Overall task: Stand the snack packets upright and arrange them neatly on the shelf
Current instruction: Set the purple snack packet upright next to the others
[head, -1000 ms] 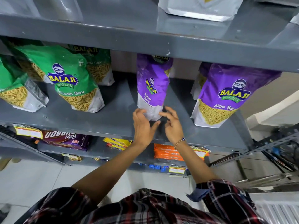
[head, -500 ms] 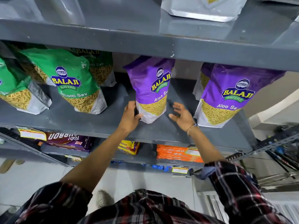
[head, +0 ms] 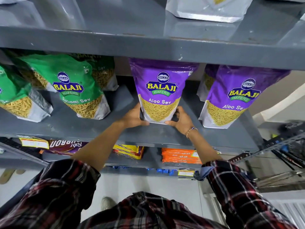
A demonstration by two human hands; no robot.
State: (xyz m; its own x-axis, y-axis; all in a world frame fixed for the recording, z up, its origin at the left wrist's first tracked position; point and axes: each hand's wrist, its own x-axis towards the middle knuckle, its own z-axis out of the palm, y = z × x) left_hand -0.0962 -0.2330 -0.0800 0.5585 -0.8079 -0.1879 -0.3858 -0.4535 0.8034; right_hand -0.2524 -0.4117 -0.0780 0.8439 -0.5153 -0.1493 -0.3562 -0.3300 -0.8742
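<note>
A purple Aloo Sev packet (head: 160, 90) stands upright in the middle of the grey shelf (head: 214, 138), its label facing me. My left hand (head: 134, 115) grips its lower left corner and my right hand (head: 180, 120) grips its lower right corner. To the right stands another purple Aloo Sev packet (head: 234, 96) with a third purple packet (head: 207, 80) partly hidden behind it. On the left stand a green Ratlami Sev packet (head: 74, 88), one more green packet (head: 104, 75) behind it, and a green packet (head: 14, 96) at the far left edge.
The shelf above (head: 148, 45) overhangs the packet tops and carries a silver pouch (head: 208, 9). Lower shelves hold a Bourbon biscuit pack (head: 66, 145), yellow packs (head: 128, 152) and orange packs (head: 179, 156). A metal rack (head: 283, 146) stands at the right.
The middle purple packet has turned from side-on to label-forward and now stands straight. Both hands have closed in on its bottom corners.
</note>
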